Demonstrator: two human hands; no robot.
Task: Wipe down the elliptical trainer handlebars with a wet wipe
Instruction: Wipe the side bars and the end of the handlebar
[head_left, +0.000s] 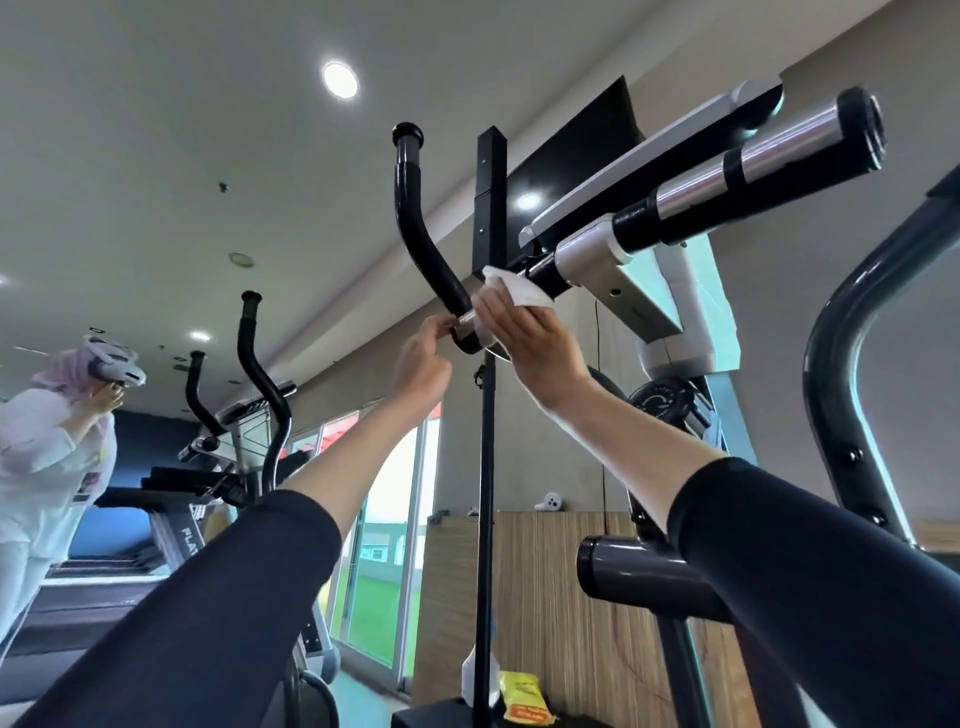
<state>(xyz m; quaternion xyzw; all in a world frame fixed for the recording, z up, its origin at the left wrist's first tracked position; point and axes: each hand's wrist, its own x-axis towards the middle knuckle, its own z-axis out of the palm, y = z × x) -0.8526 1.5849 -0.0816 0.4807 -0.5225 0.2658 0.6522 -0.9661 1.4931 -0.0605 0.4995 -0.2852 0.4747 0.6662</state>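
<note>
Head view looks up at the elliptical's curved black handlebar (415, 228), with both arms raised to its low bend. The right grip (535, 343) holds the white wet wipe (519, 288) against the bar just above a metal band (469, 326), fingers laid over the cloth. The left grip (422, 366) pinches the bar beside that band with curled fingertips, seemingly to steady it.

My judgement is that wiping is under way at this bend. Nothing on the upper curve, or on the nearer straight bar (753, 166) at right, shows wetness, so I cannot tell whether they are done; they may be left.

Hidden: the right thumb, and the exact spot where wipe meets bar. A black pole (486, 467) crosses in front of the bend. A yellow packet (524, 693) low down is half covered and its print is unreadable
</note>
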